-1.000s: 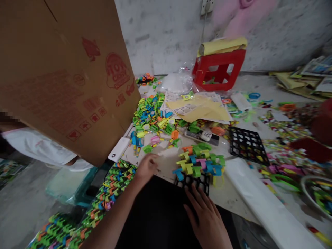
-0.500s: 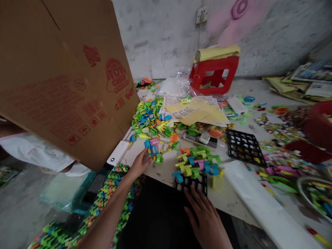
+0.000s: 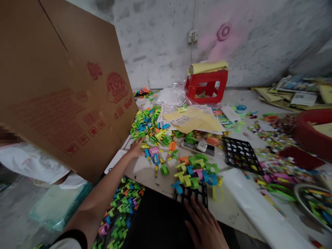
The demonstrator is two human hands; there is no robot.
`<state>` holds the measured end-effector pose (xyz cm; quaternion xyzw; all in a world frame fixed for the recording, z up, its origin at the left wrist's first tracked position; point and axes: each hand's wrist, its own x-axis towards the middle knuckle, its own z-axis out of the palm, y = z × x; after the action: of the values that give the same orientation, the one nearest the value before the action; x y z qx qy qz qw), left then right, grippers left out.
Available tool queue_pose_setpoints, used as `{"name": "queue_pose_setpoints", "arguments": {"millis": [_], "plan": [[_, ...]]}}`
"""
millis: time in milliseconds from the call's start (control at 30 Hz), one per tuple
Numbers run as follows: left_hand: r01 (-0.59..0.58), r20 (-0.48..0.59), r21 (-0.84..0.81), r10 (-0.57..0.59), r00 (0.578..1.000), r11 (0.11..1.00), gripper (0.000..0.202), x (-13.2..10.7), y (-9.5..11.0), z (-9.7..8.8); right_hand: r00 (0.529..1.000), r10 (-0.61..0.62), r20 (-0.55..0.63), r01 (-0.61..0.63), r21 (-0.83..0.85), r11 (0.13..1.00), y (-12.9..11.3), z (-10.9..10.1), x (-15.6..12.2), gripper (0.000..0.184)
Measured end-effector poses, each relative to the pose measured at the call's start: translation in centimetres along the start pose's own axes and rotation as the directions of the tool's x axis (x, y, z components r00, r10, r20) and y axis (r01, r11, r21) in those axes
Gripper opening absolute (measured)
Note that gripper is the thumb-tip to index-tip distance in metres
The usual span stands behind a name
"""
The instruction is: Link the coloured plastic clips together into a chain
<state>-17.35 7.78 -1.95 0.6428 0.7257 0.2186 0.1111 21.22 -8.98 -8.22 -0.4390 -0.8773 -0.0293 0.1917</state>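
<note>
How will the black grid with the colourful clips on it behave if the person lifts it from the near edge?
The black grid looks like thin openwork plastic, so it is probably light and may flex a little. The colourful clips sit piled across its far part, so that end would likely sag or tip. The clips seem only hooked on loosely; some may slide off.

A large brown cardboard box (image 3: 64, 93) carries a red round logo reading "TOY CANDY"; its other red print is too blurred to read.
</note>
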Motion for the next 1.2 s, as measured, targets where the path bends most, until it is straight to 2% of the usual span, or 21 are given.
{"name": "queue_pose_setpoints", "arguments": {"millis": [167, 267, 400, 533, 633, 733, 800, 967, 1067, 1200], "plan": [[0.023, -0.063, 0.028, -0.021, 0.998, 0.999, 0.04, -0.7, 2.6, 3.1, 1.0, -0.004, -0.026, 0.004, -0.012, 1.0, 0.1, 0.1, 0.0, 0.048], [0.025, -0.11, -0.002, -0.025, 0.994, 1.0, 0.034, -1.1, 3.8, 3.8, 1.0, -0.02, -0.016, 0.02, -0.018, 1.0, 0.2, -0.2, 0.0, 0.05], [-0.055, -0.114, -0.04, 0.05, 0.992, 0.998, 0.044, -0.5, 5.5, 2.6, 0.999, -0.036, -0.016, 0.035, -0.042, 0.999, 0.2, -0.7, 0.2, 0.049], [-0.201, -0.063, -0.001, 0.2, 0.978, 0.98, 0.068, 2.2, 8.1, 0.9, 0.996, -0.074, -0.047, 0.07, -0.087, 0.994, 0.3, -0.8, 0.4, 0.048], [-0.263, 0.036, 0.044, 0.262, 0.964, 0.964, 0.096, 5.0, 9.9, 0.8, 0.996, -0.075, -0.053, 0.071, -0.072, 0.995, 0.5, -0.2, 0.3, 0.047], [-0.286, 0.159, 0.074, 0.272, 0.949, 0.955, 0.107, 7.4, 11.0, 1.5, 0.996, -0.052, -0.075, 0.049, -0.032, 0.998, 0.6, 0.7, 0.0, 0.047], [-0.28, 0.176, 0.088, 0.262, 0.949, 0.956, 0.102, 8.2, 11.3, 2.1, 0.996, -0.034, -0.084, 0.033, -0.013, 0.999, 0.6, 1.2, -0.3, 0.048], [-0.238, 0.068, 0.059, 0.234, 0.97, 0.97, 0.084, 7.7, 10.7, 3.0, 0.999, 0.005, -0.032, -0.004, 0.018, 1.0, 0.6, 1.3, -0.4, 0.049], [-0.207, -0.018, -0.028, 0.207, 0.978, 0.978, 0.077, 6.6, 9.7, 2.8, 1.0, -0.022, -0.01, 0.022, 0.011, 1.0, 0.7, 0.4, -0.1, 0.048], [-0.169, -0.133, -0.221, 0.142, 0.981, 0.96, 0.069, 5.1, 8.0, 1.9, 0.996, -0.077, -0.039, 0.074, -0.074, 0.995, 0.7, -0.7, 0.4, 0.046]]}}
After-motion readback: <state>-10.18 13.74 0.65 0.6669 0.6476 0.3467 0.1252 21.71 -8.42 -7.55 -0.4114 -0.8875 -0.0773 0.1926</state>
